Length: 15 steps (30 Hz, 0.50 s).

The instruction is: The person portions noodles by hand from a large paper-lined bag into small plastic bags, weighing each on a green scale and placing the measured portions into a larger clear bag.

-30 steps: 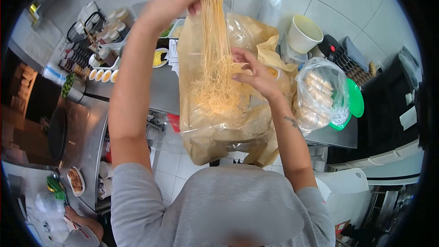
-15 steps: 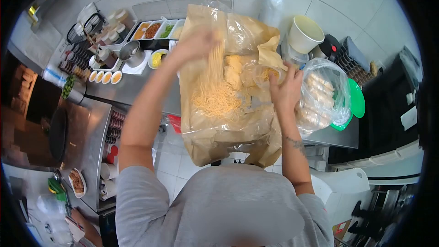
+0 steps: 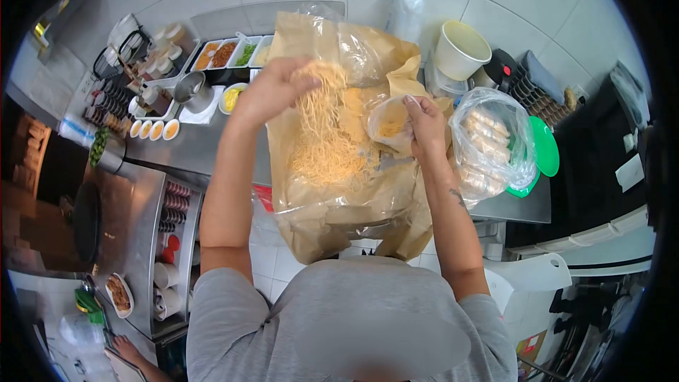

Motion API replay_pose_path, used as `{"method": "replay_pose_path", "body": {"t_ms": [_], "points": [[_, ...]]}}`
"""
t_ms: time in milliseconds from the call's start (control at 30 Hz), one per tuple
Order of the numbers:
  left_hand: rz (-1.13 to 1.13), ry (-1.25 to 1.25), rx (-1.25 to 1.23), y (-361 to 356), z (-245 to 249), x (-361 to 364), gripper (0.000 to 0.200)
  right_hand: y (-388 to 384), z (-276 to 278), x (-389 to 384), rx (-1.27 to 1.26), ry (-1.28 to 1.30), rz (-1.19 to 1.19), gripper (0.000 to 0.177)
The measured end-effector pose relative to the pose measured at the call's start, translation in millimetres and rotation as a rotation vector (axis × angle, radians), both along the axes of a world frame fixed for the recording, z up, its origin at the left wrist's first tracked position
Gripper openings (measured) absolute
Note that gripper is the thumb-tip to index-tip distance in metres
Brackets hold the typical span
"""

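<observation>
My left hand [image 3: 272, 92] is closed on a bunch of thin yellow noodles [image 3: 322, 95], lifted so that strands hang down to a loose pile of noodles [image 3: 329, 163]. The pile lies on a large sheet of brown paper [image 3: 297, 212] with clear plastic over parts of it. In my right hand [image 3: 428, 124], the rim of a small clear plastic bag [image 3: 382, 117] is pinched, its mouth facing my left hand. A few noodles lie inside the bag. More yellow noodle clumps [image 3: 353, 102] lie between the pile and the bag.
Right of the paper sits a big clear bag of packed noodle portions [image 3: 484, 148] beside a green lid [image 3: 544, 145]. A white bucket [image 3: 463, 49] stands behind. Topping trays [image 3: 225, 55], a metal pot [image 3: 192, 90] and small sauce cups [image 3: 155, 130] line the left. Another person's hand [image 3: 129, 349] shows lower left.
My left hand has come lower and left, and its noodles hang shorter and bunched. My right hand has turned, and the small bag's mouth is held wider.
</observation>
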<state>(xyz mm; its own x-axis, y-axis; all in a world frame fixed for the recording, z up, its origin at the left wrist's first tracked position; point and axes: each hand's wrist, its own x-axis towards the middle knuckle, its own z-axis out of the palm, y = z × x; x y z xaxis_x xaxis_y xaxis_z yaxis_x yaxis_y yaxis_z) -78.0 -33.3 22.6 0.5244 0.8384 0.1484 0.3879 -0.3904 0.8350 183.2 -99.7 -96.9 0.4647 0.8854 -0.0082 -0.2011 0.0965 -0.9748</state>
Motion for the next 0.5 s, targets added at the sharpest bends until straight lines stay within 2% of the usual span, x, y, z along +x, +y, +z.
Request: {"method": "replay_pose_path", "body": {"t_ms": [167, 267, 333, 400, 467, 500], "points": [[-0.183, -0.591, -0.196, -7.9, 17.7, 9.3, 0.034, 1.1, 23.7, -19.2, -0.032, 0.066, 0.143, 0.012], [-0.014, -0.702, -0.228, -24.5, -11.2, 43.5, 0.037, 9.4, -4.7, -16.1, -0.102, 0.170, 0.148, 0.013], [-0.008, -0.689, -0.323, -45.7, -37.9, 78.9, 0.036, 9.2, -8.0, -9.6, -0.104, 0.094, 0.133, 0.014], [-0.033, -0.409, -0.108, -43.8, -96.7, 109.8, 0.042, 4.7, -6.4, -7.2, -0.108, 0.067, 0.112, 0.015], [-0.127, -0.272, 0.250, -44.7, -121.9, 127.8, 0.030, -1.2, 10.4, -4.0, -0.095, 0.081, 0.077, 0.017], [-0.228, 0.069, 0.273, -40.3, -123.6, 130.4, 0.027, -5.8, 14.9, -2.7, -0.122, -0.023, 0.118, 0.017]]}}
